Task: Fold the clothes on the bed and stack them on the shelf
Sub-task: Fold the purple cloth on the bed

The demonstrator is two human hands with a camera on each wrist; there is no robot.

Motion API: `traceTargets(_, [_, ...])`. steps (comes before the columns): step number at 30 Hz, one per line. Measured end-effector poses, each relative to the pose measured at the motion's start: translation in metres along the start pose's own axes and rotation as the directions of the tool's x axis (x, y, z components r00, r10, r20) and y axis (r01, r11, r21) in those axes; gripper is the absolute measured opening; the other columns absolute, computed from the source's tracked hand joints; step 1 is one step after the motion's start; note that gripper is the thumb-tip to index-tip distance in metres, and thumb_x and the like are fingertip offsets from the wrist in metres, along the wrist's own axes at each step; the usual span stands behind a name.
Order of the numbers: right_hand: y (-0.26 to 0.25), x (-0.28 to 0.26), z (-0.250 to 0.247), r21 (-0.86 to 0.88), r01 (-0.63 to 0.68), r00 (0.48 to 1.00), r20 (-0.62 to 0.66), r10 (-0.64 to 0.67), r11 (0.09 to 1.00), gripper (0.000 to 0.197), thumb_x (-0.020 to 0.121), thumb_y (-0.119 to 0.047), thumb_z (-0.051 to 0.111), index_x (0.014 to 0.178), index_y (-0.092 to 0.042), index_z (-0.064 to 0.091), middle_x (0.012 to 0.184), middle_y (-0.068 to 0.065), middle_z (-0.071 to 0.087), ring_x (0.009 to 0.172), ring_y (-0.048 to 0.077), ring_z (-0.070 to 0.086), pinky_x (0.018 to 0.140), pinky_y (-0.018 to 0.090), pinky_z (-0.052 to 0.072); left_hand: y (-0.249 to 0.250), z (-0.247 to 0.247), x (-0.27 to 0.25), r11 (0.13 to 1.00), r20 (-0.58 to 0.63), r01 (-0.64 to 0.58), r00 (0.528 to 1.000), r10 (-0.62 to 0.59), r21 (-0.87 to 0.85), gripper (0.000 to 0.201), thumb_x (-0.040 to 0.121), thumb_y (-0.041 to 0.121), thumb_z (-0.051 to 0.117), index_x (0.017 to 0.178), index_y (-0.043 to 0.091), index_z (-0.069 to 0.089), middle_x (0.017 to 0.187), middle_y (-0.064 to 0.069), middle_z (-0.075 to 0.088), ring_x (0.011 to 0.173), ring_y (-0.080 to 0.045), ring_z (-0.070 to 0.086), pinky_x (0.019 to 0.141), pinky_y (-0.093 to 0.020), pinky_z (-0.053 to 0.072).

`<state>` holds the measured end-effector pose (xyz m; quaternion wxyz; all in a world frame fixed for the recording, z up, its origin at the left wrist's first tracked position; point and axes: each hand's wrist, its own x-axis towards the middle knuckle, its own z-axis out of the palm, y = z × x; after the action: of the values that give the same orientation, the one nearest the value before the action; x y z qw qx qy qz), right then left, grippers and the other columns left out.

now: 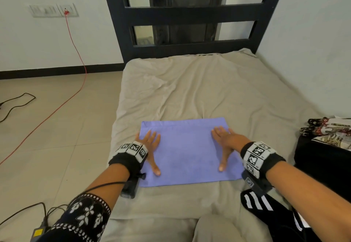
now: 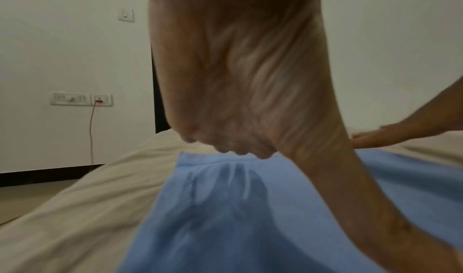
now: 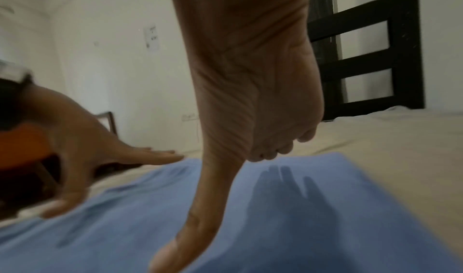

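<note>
A folded blue-violet cloth [image 1: 190, 150] lies flat as a rectangle on the beige bed [image 1: 190, 89]. My left hand [image 1: 151, 146] is over its left side, fingers straight and spread, thumb stretched toward me. My right hand [image 1: 224, 145] mirrors it over the right side. In the left wrist view the left hand [image 2: 238, 99] hovers just above the cloth [image 2: 225, 227], casting a shadow. Seen from the right wrist, my right hand [image 3: 250, 99] also hangs slightly above the cloth [image 3: 275, 218], thumb tip touching it.
A black garment with white stripes [image 1: 266, 209] lies near my right forearm. A black and patterned pile [image 1: 326, 143] sits at the bed's right edge. A dark headboard [image 1: 190, 17] stands at the far end. A red cable [image 1: 76, 61] and black cables cross the floor on the left.
</note>
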<state>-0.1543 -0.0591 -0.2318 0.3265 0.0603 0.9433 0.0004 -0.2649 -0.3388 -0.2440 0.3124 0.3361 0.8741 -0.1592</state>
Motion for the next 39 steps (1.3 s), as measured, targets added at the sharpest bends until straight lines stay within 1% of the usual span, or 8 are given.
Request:
traceTargets(8, [-0.076, 0.049, -0.027, 0.091, 0.258, 0.964, -0.090, -0.250, 0.962, 0.142, 0.064, -0.055, 0.083, 0.151, -0.006, -0.019, 0.160, 0.007, -0.022, 0.147, 0.022, -0.020, 0.120, 0.041, -0.006, 0.025, -0.030, 0.049, 0.995, -0.109, -0.080, 0.991, 0.073, -0.064, 0.145, 0.060, 0.070, 0.075, 0.149, 0.013, -0.024, 0.159, -0.002, -0.023, 0.146, -0.018, -0.020, 0.117, -0.054, -0.011])
traceTargets(14, [-0.014, 0.058, -0.002, 0.246, 0.167, 0.985, -0.078, -0.152, 0.955, 0.148, 0.060, -0.058, 0.084, 0.149, -0.006, -0.023, 0.157, 0.008, -0.027, 0.146, 0.021, -0.023, 0.120, 0.045, -0.008, -0.033, -0.015, 0.059, 0.977, -0.081, 0.081, 0.992, -0.098, -0.199, 0.149, 0.057, 0.072, 0.076, 0.149, 0.010, -0.024, 0.159, -0.004, -0.024, 0.148, -0.021, -0.015, 0.116, -0.057, -0.007])
traceTargets(19, [0.040, 0.054, 0.013, 0.323, 0.073, 0.997, -0.041, -0.063, 0.944, 0.176, 0.018, -0.094, 0.058, 0.148, -0.009, -0.025, 0.157, 0.002, -0.028, 0.145, 0.018, -0.025, 0.121, 0.041, -0.005, -0.070, 0.006, 0.050, 0.960, -0.078, 0.170, 0.978, -0.191, -0.222, 0.156, 0.048, 0.083, 0.071, 0.150, 0.007, -0.019, 0.161, -0.005, -0.016, 0.149, -0.022, -0.011, 0.116, -0.058, 0.000])
traceTargets(22, [0.047, 0.051, 0.010, 0.553, 0.097, 0.989, -0.147, -0.018, 0.828, 0.145, 0.047, -0.070, 0.081, 0.154, -0.011, 0.003, 0.158, -0.005, 0.007, 0.149, 0.019, 0.003, 0.120, 0.034, 0.013, -0.074, 0.005, 0.049, 0.847, -0.197, 0.099, 0.952, -0.233, -0.522, 0.157, 0.026, 0.098, 0.054, 0.147, 0.003, 0.024, 0.152, -0.008, 0.031, 0.140, -0.028, 0.030, 0.115, -0.046, 0.024])
traceTargets(27, [0.061, 0.072, 0.005, 0.883, 0.001, 0.813, -0.274, 0.514, 0.469, 0.055, 0.090, -0.024, 0.067, 0.132, 0.007, 0.050, 0.134, 0.024, 0.053, 0.125, 0.035, 0.050, 0.103, 0.038, 0.038, -0.063, -0.014, 0.052, 0.575, -0.193, 0.070, 0.903, -0.384, -0.815, 0.057, 0.097, 0.043, 0.049, 0.136, 0.001, 0.047, 0.138, -0.015, 0.050, 0.127, -0.031, 0.046, 0.103, -0.033, 0.032])
traceTargets(31, [0.068, 0.089, 0.013, 0.982, 0.004, 0.813, -0.115, 0.571, 0.191, 0.016, 0.089, -0.017, 0.065, 0.088, -0.001, 0.065, 0.086, 0.018, 0.059, 0.082, 0.027, 0.056, 0.072, 0.034, 0.043, -0.061, -0.023, 0.061, 0.471, -0.111, 0.087, 0.920, -0.376, -0.878, 0.054, 0.099, 0.039, 0.048, 0.126, -0.008, 0.054, 0.131, -0.025, 0.055, 0.120, -0.039, 0.052, 0.098, -0.039, 0.040])
traceTargets(36, [0.076, 0.108, 0.016, 0.992, 0.123, 0.816, -0.099, 0.569, -0.004, 0.015, 0.084, -0.016, 0.071, 0.079, -0.010, 0.059, 0.081, 0.012, 0.057, 0.074, 0.021, 0.052, 0.069, 0.033, 0.042, -0.061, -0.023, 0.077, 0.270, -0.044, 0.086, 0.896, -0.442, -0.959, 0.056, 0.096, 0.043, 0.053, 0.110, -0.011, 0.057, 0.108, -0.037, 0.054, 0.084, -0.041, 0.060, 0.071, -0.041, 0.046])
traceTargets(39, [0.078, 0.103, 0.016, 0.979, 0.190, 0.844, -0.122, 0.523, -0.079, 0.010, 0.080, -0.006, 0.074, 0.080, -0.005, 0.064, 0.088, 0.016, 0.065, 0.080, 0.026, 0.061, 0.078, 0.040, 0.052, -0.059, -0.023, 0.086, 0.141, -0.028, 0.040, 0.895, -0.445, -0.989, 0.053, 0.094, 0.036, 0.059, 0.123, -0.008, 0.056, 0.124, -0.031, 0.057, 0.111, -0.043, 0.057, 0.086, -0.044, 0.047])
